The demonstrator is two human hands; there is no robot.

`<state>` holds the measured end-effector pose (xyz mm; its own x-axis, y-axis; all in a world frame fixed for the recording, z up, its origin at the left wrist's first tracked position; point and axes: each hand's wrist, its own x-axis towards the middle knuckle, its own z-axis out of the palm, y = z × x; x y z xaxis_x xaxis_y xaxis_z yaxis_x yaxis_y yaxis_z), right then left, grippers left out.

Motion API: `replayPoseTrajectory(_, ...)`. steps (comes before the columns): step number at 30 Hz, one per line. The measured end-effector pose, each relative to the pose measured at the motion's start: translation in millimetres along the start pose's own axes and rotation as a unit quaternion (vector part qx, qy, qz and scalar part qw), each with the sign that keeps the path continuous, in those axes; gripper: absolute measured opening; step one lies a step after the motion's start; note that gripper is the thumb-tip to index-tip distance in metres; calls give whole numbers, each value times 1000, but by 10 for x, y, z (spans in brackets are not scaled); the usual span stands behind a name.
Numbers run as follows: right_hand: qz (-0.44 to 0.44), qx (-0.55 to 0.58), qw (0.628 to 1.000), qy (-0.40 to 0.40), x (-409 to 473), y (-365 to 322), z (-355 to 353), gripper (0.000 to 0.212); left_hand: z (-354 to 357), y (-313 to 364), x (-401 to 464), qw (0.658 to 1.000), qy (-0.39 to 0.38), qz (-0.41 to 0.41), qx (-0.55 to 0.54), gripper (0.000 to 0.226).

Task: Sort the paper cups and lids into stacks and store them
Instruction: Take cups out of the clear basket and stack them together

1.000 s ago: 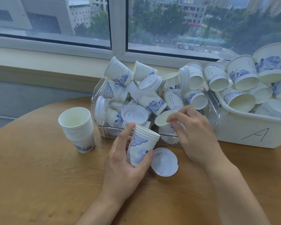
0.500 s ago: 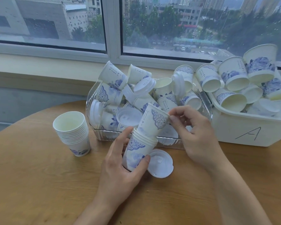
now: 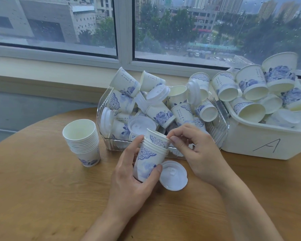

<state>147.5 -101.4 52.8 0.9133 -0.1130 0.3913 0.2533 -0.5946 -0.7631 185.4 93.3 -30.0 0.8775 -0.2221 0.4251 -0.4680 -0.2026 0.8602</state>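
Round wooden table (image 3: 42,197) beside rain-spotted window (image 3: 198,32). Left hand (image 3: 134,181) grips small stack of blue-flowered white paper cups (image 3: 149,161), tilted, just in front of clear ribbed plastic tray (image 3: 219,126). Right hand (image 3: 196,152) pinches rim of topmost cup (image 3: 159,139), partly nested in held stack. White plastic lid (image 3: 173,175) flat on table, just right of held stack. Taller upright cup stack (image 3: 82,141) stands left of tray. Tray and white bin marked "A" (image 3: 261,145) piled with loose cups and lids.
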Motion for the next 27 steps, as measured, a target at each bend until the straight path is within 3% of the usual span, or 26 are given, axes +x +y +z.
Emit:
replayPoseTrajectory(9,15,18,997,-73,-29,-3,81,16,-23,7,5,1000,-4,5,-20,84)
replayPoseTrajectory(11,18,14,998,-54,-16,-16,88,12,-26,0,5,1000,-1,3,-26,81)
replayPoseTrajectory(13,16,-24,999,17,32,4,92,9,-34,-13,21,999,14,-7,-38,77)
replayPoseTrajectory(15,21,-67,994,86,115,62,101,22,-53,-28,53,999,29,-12,-37,75)
replayPoseTrajectory(17,28,-108,988,106,236,118,129,36,-75,-47,85,999,47,-10,-19,74)
replayPoseTrajectory(23,23,-314,948,58,589,238,282,61,-71,-62,115,998,64,-19,7,79)
replayPoseTrajectory(27,37,-356,932,60,675,301,306,63,-54,-50,103,998,52,-17,12,84)
